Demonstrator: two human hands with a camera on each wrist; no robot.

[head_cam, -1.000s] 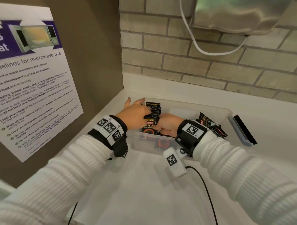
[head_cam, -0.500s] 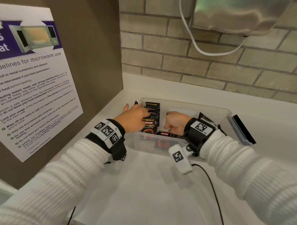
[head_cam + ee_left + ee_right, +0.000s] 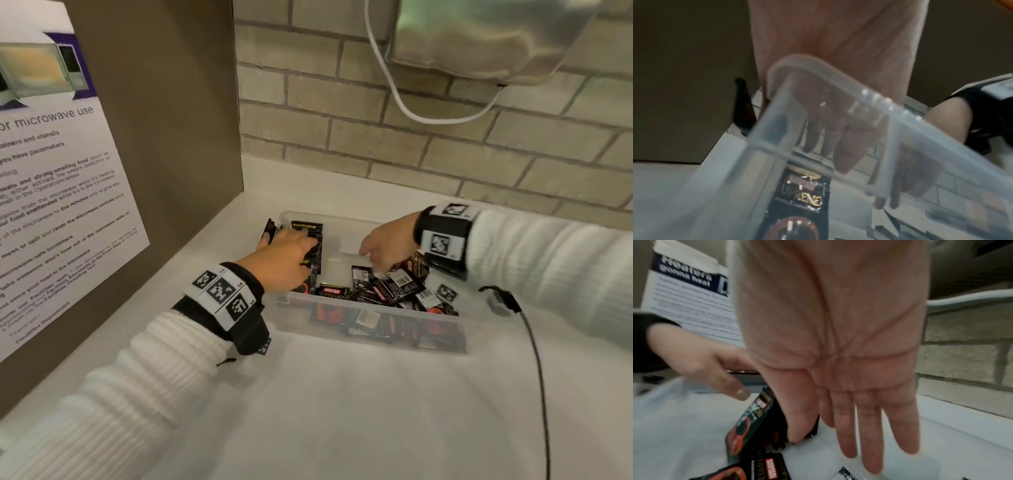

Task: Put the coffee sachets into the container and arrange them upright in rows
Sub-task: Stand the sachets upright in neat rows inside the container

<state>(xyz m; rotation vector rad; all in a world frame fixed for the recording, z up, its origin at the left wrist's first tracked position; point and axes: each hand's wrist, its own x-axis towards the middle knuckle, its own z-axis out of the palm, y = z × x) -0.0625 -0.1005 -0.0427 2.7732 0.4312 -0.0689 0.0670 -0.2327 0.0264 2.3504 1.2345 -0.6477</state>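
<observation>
A clear plastic container (image 3: 339, 267) sits on the white counter. A row of black coffee sachets (image 3: 310, 229) stands upright at its left end. My left hand (image 3: 287, 257) rests over that row with straight fingers, which show through the container wall (image 3: 838, 84) in the left wrist view above a Kopiko sachet (image 3: 803, 194). Loose sachets (image 3: 394, 287) lie in a heap in the container's right half. My right hand (image 3: 383, 246) hovers just over the heap, its palm and fingers (image 3: 869, 410) spread flat and holding nothing. One dark sachet (image 3: 270, 229) stands outside the left wall.
A brown panel with a microwave poster (image 3: 61, 205) closes the left side. The brick wall (image 3: 376, 144) runs behind, with a metal appliance (image 3: 479, 37) and white cable above. A black cable (image 3: 534, 342) trails on the counter (image 3: 342, 411) at right.
My right hand has left the upright row, swung right over the loose heap and uncurled from a fist. My left hand has stayed on the row.
</observation>
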